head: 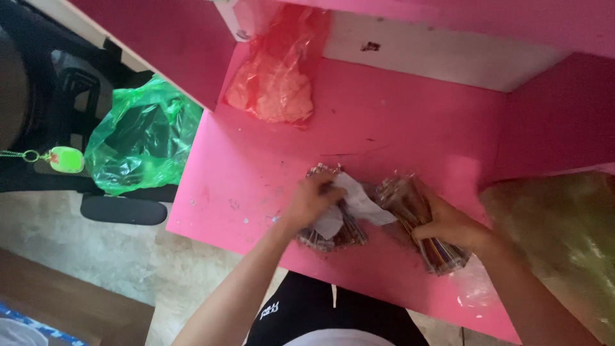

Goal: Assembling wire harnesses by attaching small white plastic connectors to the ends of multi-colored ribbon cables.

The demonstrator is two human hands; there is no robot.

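Note:
On the pink table lie two clear-wrapped bundles of thin multicoloured sticks. My left hand presses on the left bundle and pinches a white slip of paper lying across it. My right hand grips the right bundle, which lies at an angle with its near end toward the table's front edge. The two bundles lie close side by side, the paper reaching between them.
A crumpled red plastic bag sits at the back of the table. A green plastic bag hangs on a dark chair to the left, near a green key tag. An olive plastic bag lies at right. Pink walls enclose the table's back and right.

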